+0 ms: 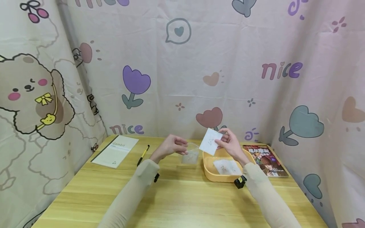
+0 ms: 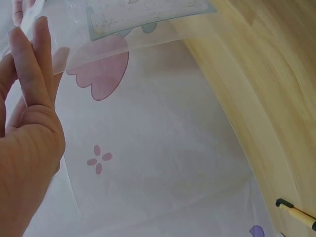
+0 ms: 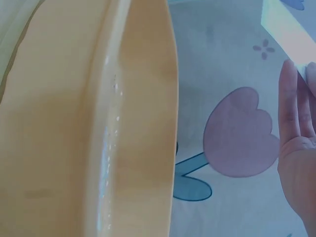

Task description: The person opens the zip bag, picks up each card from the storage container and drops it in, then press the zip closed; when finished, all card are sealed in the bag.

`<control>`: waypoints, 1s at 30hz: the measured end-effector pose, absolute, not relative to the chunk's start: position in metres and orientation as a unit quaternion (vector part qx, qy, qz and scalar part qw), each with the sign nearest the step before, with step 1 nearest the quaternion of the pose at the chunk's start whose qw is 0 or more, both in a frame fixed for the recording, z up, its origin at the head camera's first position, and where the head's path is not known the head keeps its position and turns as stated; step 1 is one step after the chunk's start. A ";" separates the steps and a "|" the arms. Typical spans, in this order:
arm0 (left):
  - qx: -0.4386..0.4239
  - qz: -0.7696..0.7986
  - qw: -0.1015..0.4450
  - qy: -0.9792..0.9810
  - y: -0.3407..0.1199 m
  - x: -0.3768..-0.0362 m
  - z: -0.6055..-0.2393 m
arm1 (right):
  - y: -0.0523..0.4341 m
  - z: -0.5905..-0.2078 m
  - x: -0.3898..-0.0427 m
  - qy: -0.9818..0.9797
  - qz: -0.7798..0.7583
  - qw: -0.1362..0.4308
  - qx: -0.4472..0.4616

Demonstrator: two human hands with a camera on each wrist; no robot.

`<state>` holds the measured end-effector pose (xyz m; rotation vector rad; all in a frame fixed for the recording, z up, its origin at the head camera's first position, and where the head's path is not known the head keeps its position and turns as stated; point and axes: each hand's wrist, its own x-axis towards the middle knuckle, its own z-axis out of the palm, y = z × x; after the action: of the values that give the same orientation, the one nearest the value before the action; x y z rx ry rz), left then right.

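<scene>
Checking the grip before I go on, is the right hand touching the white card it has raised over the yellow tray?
Touching. The head view shows the right hand pinching the white card's edge.

A pale booklet [image 1: 115,151] lies flat on the wooden table [image 1: 176,196], well off to the left of the left hand, with a black-and-yellow pen [image 1: 143,155] between the two. Past the right hand, on its right, a colourful comic book [image 1: 265,160] lies flat by the table's edge. Behind both hands hangs a pink curtain [image 1: 182,72] printed with tulips, hearts and a cartoon dog.
</scene>
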<state>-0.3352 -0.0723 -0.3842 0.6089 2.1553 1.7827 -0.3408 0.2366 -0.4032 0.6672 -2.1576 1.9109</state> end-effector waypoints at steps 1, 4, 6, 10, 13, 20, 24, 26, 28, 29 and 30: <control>0.211 0.617 0.139 0.745 -0.072 -0.335 -0.384 | 0.235 -0.402 -0.340 -0.721 0.648 0.097 0.226; 0.213 0.618 0.139 0.744 -0.073 -0.335 -0.384 | 0.231 -0.398 -0.338 -0.706 0.660 0.112 0.233; 0.215 0.621 0.140 0.741 -0.073 -0.335 -0.385 | 0.228 -0.396 -0.337 -0.695 0.668 0.122 0.237; 0.216 0.624 0.139 0.738 -0.072 -0.335 -0.384 | 0.219 -0.390 -0.334 -0.679 0.678 0.137 0.247; 0.214 0.627 0.138 0.736 -0.072 -0.334 -0.385 | 0.211 -0.386 -0.331 -0.671 0.680 0.140 0.259; 0.211 0.629 0.141 0.735 -0.071 -0.335 -0.386 | 0.191 -0.380 -0.329 -0.649 0.694 0.147 0.274; 0.209 0.627 0.142 0.737 -0.070 -0.334 -0.384 | 0.182 -0.381 -0.330 -0.649 0.685 0.161 0.289; 0.213 0.626 0.141 0.737 -0.070 -0.334 -0.383 | 0.179 -0.382 -0.330 -0.649 0.673 0.172 0.311; 0.213 0.627 0.141 0.736 -0.070 -0.334 -0.382 | 0.177 -0.384 -0.330 -0.660 0.650 0.185 0.329; 0.214 0.629 0.142 0.734 -0.070 -0.334 -0.382 | 0.177 -0.384 -0.330 -0.670 0.634 0.192 0.335; 0.213 0.630 0.142 0.733 -0.070 -0.334 -0.383 | 0.176 -0.384 -0.329 -0.683 0.619 0.198 0.334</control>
<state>-0.3345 -0.0702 -0.3826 0.6146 2.1154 1.8189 -0.3292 0.1759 -0.3841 0.9336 -1.9119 1.7319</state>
